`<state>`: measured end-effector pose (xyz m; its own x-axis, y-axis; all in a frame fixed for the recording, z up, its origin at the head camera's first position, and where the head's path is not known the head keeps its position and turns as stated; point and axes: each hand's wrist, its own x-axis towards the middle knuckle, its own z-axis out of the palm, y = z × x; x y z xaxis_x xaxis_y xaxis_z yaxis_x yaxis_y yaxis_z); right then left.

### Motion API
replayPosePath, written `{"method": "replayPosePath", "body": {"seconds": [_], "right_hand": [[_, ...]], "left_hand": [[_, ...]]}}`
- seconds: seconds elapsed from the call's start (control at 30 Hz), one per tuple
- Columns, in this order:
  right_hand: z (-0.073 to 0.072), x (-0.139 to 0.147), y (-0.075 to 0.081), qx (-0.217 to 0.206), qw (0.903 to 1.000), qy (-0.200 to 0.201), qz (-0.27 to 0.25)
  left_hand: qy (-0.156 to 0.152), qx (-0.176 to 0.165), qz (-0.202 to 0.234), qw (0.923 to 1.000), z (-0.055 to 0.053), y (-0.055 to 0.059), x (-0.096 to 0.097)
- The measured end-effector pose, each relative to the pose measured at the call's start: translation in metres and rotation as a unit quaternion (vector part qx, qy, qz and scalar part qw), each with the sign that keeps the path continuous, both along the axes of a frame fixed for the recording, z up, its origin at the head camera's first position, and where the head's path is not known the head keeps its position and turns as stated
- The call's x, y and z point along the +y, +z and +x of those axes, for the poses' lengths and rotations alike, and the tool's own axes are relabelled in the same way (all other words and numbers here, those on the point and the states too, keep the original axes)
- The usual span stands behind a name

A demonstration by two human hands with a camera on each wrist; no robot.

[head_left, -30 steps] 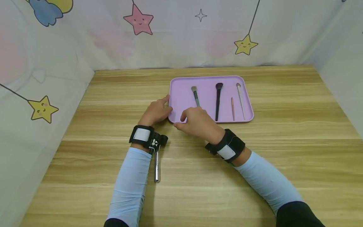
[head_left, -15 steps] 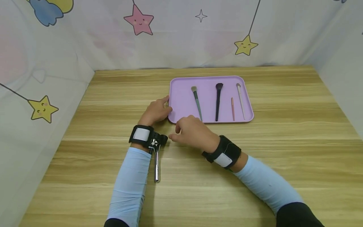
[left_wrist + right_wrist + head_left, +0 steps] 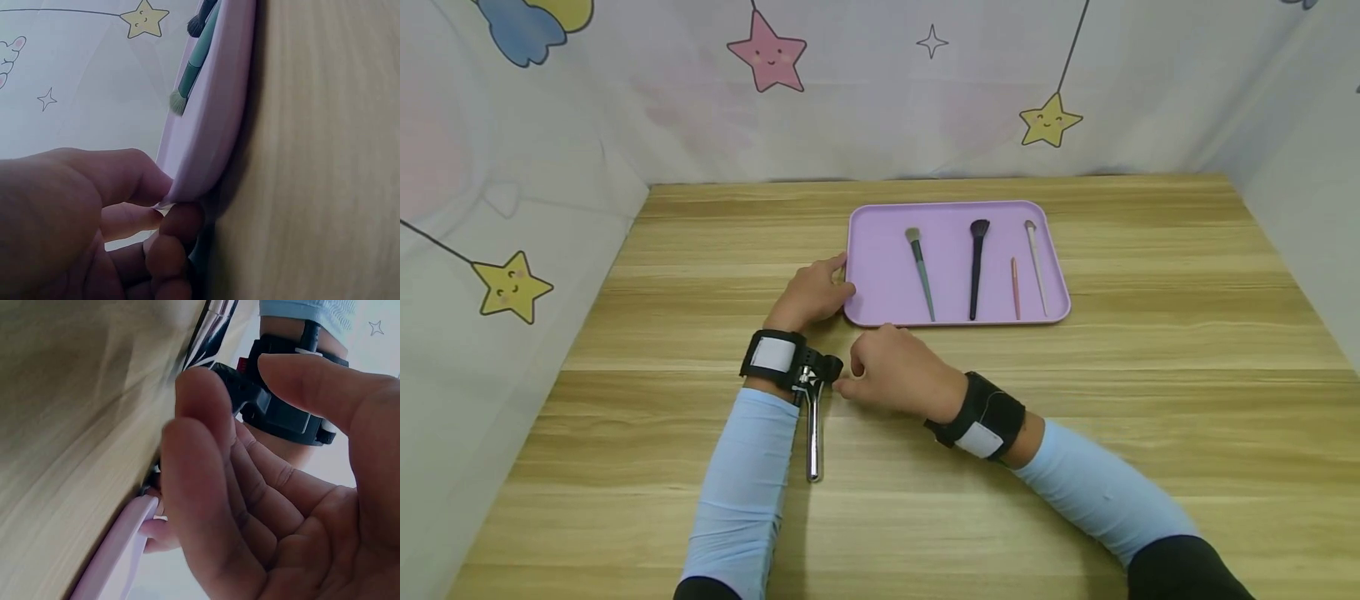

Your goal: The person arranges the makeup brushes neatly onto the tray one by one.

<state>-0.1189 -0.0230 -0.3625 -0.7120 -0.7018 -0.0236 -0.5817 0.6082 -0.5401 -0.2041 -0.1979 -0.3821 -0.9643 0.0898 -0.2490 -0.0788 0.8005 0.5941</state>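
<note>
My left hand (image 3: 811, 293) pinches the left rim of a lilac tray (image 3: 880, 262). In the left wrist view the thumb (image 3: 134, 175) lies on the tray's rim and curled fingers sit beneath it. On the tray lie a green makeup brush (image 3: 922, 271), a black makeup brush (image 3: 976, 271), a short pinkish-brown stick (image 3: 1016, 287) and a slim white brush (image 3: 1037, 267), spaced apart. In front of the tray's near edge is my right hand (image 3: 906, 375), its fingers loosely bent and the thumb apart. Nothing shows between them in the right wrist view.
The wooden table (image 3: 1112, 483) extends around the tray. A black wrist strap with a metal handle (image 3: 814, 433) sits on the left wrist, close to the right fingertips. A white curtain with printed stars (image 3: 850, 125) stands behind the table.
My right hand has moved from over the tray's front edge toward me and slightly left, uncovering the green brush's handle. The left hand and the tray stay in place.
</note>
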Motion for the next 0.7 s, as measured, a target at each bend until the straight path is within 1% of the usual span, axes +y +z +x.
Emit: {"method": "replayPosePath", "body": {"seconds": [0.27, 0.7], "right_hand": [[0.008, -0.007, -0.006, 0.009, 0.9995, 0.029, -0.008], [0.019, -0.016, -0.013, 0.004, 0.9989, 0.046, 0.008]], "left_hand": [[0.001, -0.005, 0.006, 1.0, -0.001, -0.001, -0.001], [-0.01, -0.001, 0.009, 0.9999, -0.002, -0.001, -0.002]]}}
